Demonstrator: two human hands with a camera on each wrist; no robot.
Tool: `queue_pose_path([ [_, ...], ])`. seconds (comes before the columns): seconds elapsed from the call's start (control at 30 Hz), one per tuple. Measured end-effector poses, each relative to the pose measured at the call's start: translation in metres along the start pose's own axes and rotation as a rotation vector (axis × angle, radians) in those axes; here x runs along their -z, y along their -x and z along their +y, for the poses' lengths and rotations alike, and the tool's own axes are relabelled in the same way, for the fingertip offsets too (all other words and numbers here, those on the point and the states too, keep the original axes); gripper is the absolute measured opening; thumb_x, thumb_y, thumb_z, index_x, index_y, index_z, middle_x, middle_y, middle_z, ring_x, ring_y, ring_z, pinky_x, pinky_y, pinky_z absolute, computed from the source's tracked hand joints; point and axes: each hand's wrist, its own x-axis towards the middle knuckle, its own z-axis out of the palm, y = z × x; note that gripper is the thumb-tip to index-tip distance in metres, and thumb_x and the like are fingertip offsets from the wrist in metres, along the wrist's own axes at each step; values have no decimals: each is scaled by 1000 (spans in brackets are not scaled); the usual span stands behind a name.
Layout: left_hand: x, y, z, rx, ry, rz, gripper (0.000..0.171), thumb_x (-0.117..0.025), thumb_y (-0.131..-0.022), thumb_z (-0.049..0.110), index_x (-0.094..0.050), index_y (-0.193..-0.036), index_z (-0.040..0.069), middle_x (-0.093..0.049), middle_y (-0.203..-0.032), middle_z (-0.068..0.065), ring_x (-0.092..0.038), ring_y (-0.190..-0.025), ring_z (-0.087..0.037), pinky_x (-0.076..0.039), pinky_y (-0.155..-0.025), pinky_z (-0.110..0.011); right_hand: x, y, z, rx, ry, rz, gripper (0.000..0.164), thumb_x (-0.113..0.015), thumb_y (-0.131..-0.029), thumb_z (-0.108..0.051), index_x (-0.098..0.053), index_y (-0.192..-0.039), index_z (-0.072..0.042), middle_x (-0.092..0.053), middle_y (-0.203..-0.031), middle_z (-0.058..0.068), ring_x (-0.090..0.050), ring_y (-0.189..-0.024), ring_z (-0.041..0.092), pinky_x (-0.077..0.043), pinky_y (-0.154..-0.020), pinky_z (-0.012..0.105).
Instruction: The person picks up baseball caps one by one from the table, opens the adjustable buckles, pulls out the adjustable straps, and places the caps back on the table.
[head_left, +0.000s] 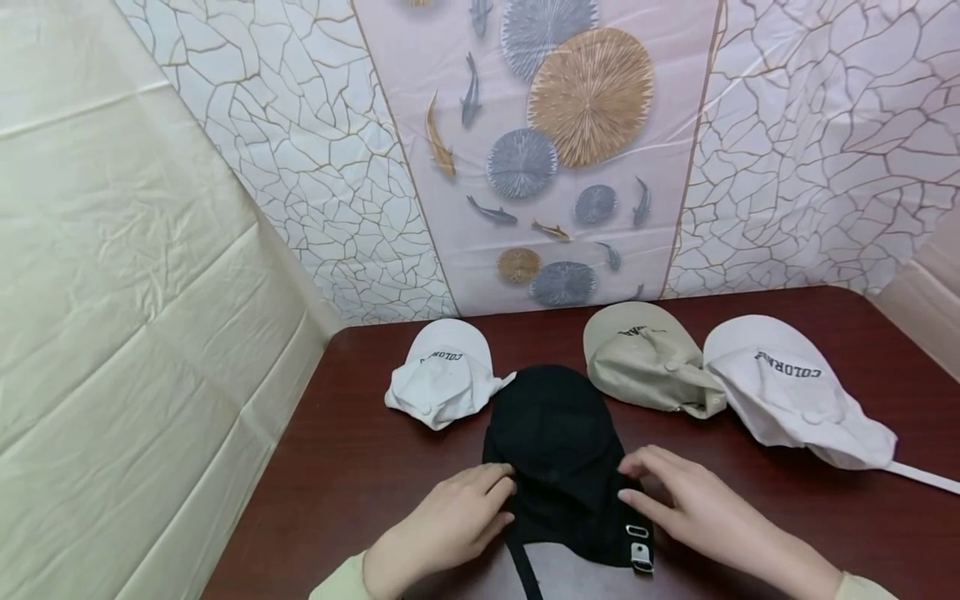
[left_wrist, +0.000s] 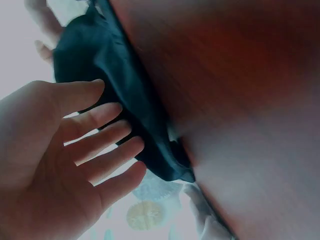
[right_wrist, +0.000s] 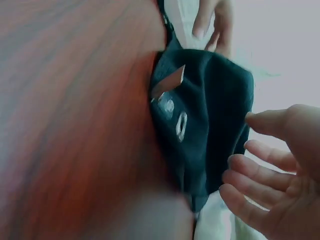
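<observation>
Lying between the two hands on the dark red table, the black cap is the thing being worked on. Brim points to the far side, back end to the person, probably so both closure parts sit within reach: black strap hanging loose at near left, metal buckle and oval ring at near right. Strap not threaded through buckle.

Other caps sit farther back, brims also away: left white cap, beige cap, right white cap. Set back like that, they seem placed to leave the near side to the black one. Beige and right white sit close together, touching or overlapping, can't tell which. Right white cap's pale strap trails off to the right.

Left hand: fingers fairly straight, a bit spread, tips at the cap's left side; nothing gripped. Right hand: loosely bent, thumb well apart from fingers, tips at or just beside the right side; no pinch. Firm contact or bare touch: can't tell for either. Hands flank the cap, likely to steady or square it from both sides.
</observation>
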Motion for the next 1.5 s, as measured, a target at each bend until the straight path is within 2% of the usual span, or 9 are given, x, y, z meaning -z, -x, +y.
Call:
queue_pose_path([
  [0.13, -5, -9, -5, 23, -33, -40, 34, -66, -98, 38, -59, -121, 13, -61, -110, 1, -62, -94, -11, -52, -77, -22, -6, -12, -7, 42, -3, -54, 26, -70, -97, -31, -60, -119, -21, -60, -111, -9, -59, -86, 3, -52, -70, 26],
  [0.27, -10, -19, -9, 47, -34, -152, 46, -66, -94, 50, -54, -122, 17, -57, -101, 6, -52, -80, -7, -41, -60, -18, -11, -20, -5, -38, -9, -216, 43, -67, -96, -44, -55, -128, -19, -56, -123, -4, -62, -102, 10, -54, -79, 32],
  [0.37, -9, -23, -11, 50, -8, -235, 50, -67, -93, 52, -53, -125, 17, -57, -108, 6, -49, -86, -8, -42, -64, -20, -16, -23, -2, -88, 12, -317, 55, -71, -93, -44, -51, -135, -14, -52, -129, 1, -61, -103, 13, -54, -80, 34],
  [0.5, -3, -25, -14, 41, 21, -303, 50, -66, -93, 52, -57, -129, 18, -52, -111, 6, -44, -90, -9, -45, -75, -25, -18, -25, 0, -62, 102, -383, 60, -76, -90, -37, -52, -137, -10, -51, -130, 3, -60, -110, 19, -53, -86, 40],
  [0.8, 1, -25, -13, 64, 100, -356, 54, -69, -93, 48, -58, -137, 19, -47, -124, 2, -43, -104, -10, -44, -84, -20, -13, -26, -4, -44, 184, -477, 57, -76, -90, -38, -60, -133, -4, -53, -132, 12, -53, -122, 35, -49, -94, 50],
  [0.97, 0, -36, -21, 90, 181, -439, 49, -72, -93, 43, -56, -130, 15, -44, -123, -1, -44, -107, -12, -47, -77, -22, -12, -32, -7, 11, 251, -486, 55, -75, -91, -38, -62, -130, -2, -53, -127, 15, -51, -116, 37, -46, -93, 54],
  [1.1, 2, -54, -32, 146, 217, -517, 51, -76, -91, 37, -55, -130, 12, -41, -119, -3, -45, -106, -13, -47, -83, -25, -13, -45, -5, 22, 279, -478, 53, -76, -90, -35, -62, -127, 0, -53, -121, 15, -52, -109, 34, -49, -86, 49],
  [1.23, 5, -75, -46, 226, 246, -538, 60, -81, -87, 31, -54, -137, 12, -42, -126, -4, -45, -117, -13, -43, -95, -25, -16, -63, 3, -15, 281, -461, 53, -77, -89, -30, -61, -127, 4, -52, -124, 21, -51, -113, 39, -48, -90, 51],
  [1.5, -4, -106, -83, 315, 384, -526, 64, -82, -86, 20, -51, -141, 11, -40, -132, -4, -43, -124, -15, -41, -97, -25, -18, -96, 23, -45, 272, -415, 54, -75, -91, -25, -58, -130, 8, -52, -125, 25, -49, -114, 41, -46, -93, 51],
])
